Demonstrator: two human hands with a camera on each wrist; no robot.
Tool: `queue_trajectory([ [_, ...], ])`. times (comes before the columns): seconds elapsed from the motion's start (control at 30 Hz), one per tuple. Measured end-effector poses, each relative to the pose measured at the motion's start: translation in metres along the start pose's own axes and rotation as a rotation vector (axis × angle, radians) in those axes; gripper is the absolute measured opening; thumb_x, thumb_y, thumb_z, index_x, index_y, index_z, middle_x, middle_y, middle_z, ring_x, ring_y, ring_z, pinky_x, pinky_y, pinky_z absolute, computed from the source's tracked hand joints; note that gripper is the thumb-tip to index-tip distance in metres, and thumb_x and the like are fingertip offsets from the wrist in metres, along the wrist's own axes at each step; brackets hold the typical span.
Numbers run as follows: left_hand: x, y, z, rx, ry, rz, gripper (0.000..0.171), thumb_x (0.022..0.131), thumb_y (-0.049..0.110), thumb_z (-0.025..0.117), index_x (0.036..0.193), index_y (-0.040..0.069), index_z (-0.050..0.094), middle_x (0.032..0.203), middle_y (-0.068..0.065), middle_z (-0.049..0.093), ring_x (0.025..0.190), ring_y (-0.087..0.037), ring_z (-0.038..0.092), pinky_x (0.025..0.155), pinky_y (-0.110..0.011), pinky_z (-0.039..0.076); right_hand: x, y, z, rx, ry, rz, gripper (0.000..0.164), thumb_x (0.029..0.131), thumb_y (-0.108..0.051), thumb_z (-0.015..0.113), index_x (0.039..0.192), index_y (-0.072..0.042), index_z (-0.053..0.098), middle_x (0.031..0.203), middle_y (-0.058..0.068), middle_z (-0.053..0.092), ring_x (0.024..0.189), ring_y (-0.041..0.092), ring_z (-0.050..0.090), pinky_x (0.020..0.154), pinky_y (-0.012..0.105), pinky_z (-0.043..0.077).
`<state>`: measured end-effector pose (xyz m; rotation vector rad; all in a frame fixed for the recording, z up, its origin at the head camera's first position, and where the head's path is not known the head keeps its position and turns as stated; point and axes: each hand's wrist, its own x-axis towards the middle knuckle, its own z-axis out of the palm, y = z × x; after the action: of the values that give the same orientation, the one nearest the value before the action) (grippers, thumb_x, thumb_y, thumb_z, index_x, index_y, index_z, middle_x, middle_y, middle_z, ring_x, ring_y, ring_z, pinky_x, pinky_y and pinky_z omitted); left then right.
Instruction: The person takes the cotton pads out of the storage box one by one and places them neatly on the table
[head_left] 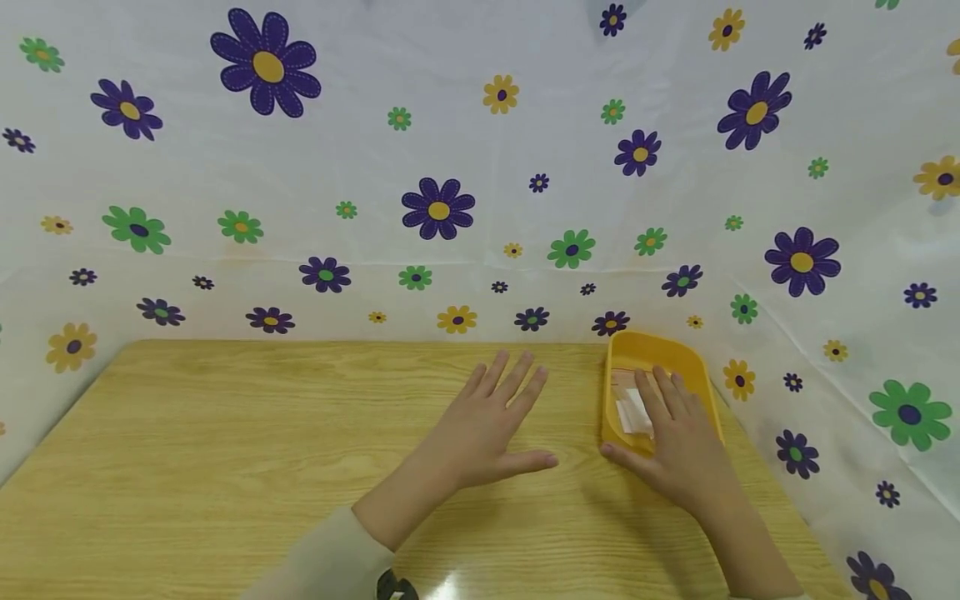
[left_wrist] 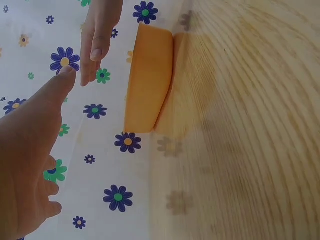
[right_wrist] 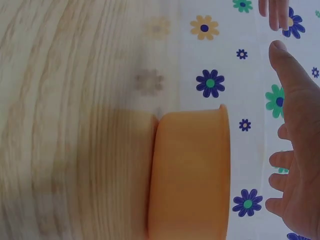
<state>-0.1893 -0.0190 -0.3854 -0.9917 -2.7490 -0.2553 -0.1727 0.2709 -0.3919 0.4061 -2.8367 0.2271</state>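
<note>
A yellow-orange plastic bin stands at the far right of the wooden table, with folded white paper or cloth pieces inside. My right hand hovers over the bin's near side, fingers spread and thumb out to the left; it hides part of the contents. To the left of the bin, my left hand is held above the table with straight, spread fingers and nothing in it. In the left wrist view, the bin's side wall shows beyond the left hand. The right wrist view has the right hand above the bin's rim level.
The wood-grain table reaches back to a white sheet printed with purple, green and yellow flowers. That sheet also hangs along the right side, close by the bin. A dark object shows by the left sleeve.
</note>
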Motion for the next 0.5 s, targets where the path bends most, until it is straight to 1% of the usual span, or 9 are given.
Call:
queue_trajectory([
  [0.1,0.006,0.005,0.004,-0.003,-0.018,0.002,0.102,0.089,0.081,0.037,0.162,0.018,0.006,0.168,-0.006,-0.001,0.154,-0.035,0.0,0.123,-0.054,0.011,-0.001,0.007,0.003,-0.002,0.013,0.006,0.108,0.081,-0.071,0.066,0.159,-0.009,0.024,0.161,0.025,0.026,0.147,0.05,0.022,0.114,0.068,0.023],
  [0.23,0.014,0.013,0.008,0.002,-0.021,0.017,0.101,0.089,0.082,0.036,0.162,0.018,0.007,0.168,-0.006,-0.001,0.154,-0.035,0.0,0.123,-0.055,0.011,-0.001,0.017,0.005,-0.005,0.031,0.002,0.106,0.082,-0.071,0.064,0.158,-0.007,0.027,0.16,0.027,0.027,0.146,0.051,0.023,0.114,0.068,0.024],
  [0.33,0.02,0.018,0.012,0.005,-0.019,0.027,0.101,0.089,0.081,0.036,0.162,0.017,0.009,0.168,-0.007,0.002,0.154,-0.036,0.001,0.123,-0.056,0.012,-0.003,0.023,0.007,-0.003,0.03,0.003,0.104,0.084,-0.07,0.063,0.158,-0.006,0.027,0.16,0.027,0.026,0.146,0.051,0.021,0.114,0.068,0.023],
  [0.5,0.031,0.025,0.019,0.006,-0.023,0.032,0.1,0.089,0.081,0.039,0.162,0.017,0.013,0.168,-0.008,0.004,0.154,-0.037,0.004,0.122,-0.056,0.014,-0.005,0.033,0.01,-0.016,0.005,0.02,0.104,0.085,-0.071,0.06,0.159,-0.007,0.022,0.162,0.026,0.021,0.148,0.05,0.017,0.114,0.069,0.021],
])
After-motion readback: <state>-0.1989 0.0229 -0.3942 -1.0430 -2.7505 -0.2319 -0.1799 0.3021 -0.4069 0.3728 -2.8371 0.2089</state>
